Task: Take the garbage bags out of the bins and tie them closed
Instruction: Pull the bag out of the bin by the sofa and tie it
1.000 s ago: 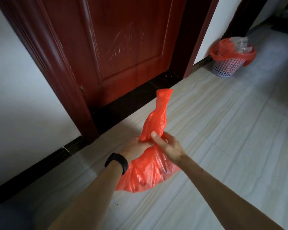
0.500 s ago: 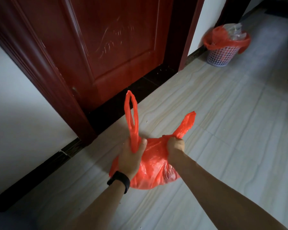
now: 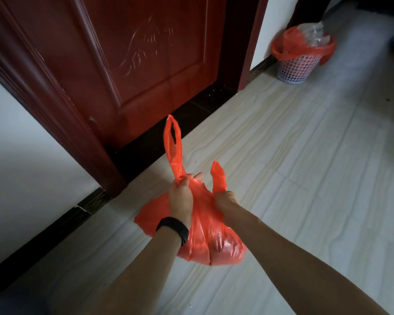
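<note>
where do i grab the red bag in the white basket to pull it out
Take the red bag by its lip, folded down over the rim of the white basket. Come from above on two opposite sides and peel it upward. Clear plastic crowds the mouth, so the middle likely offers no clean grip.

Probably a home hallway: dark red panelled wooden door (image 3: 132,64), pale wood-grain floor tiles (image 3: 305,178), white lattice plastic wastebasket (image 3: 298,69).

Bulging red garbage bag (image 3: 205,237), untied, handles (image 3: 173,146) upright; a second bag (image 3: 291,47) lines the white bin (image 3: 296,68).
</note>
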